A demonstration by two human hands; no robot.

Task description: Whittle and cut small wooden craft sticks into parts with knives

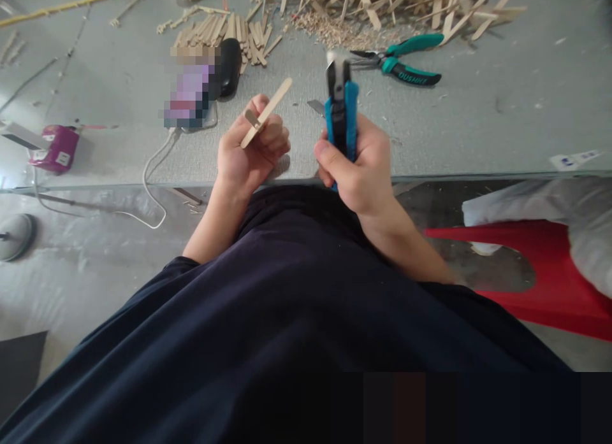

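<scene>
My left hand (pixel 255 148) is closed around a flat wooden craft stick (pixel 277 98), which slants up and to the right above the table's front edge. A short, darker piece (pixel 251 118) crosses the stick near its lower end; I cannot tell what it is. To the right, my right hand (pixel 361 167) grips a blue-and-black plier-like hand tool (pixel 341 109), its metal head pointing away from me. The tool and the stick are apart. On the table just left of the tool, a small flat blade-like strip (pixel 316 107) shows in part.
Teal-handled pliers (pixel 389 60) lie beyond my right hand. Behind are a heap of wooden sticks (pixel 373 4), shavings (pixel 329 30) and shorter sticks (pixel 215 28). A phone (pixel 189 93) with a white cable (pixel 146 170) and a purple box (pixel 56 149) are leftward; a red chair (pixel 549 253) stands right.
</scene>
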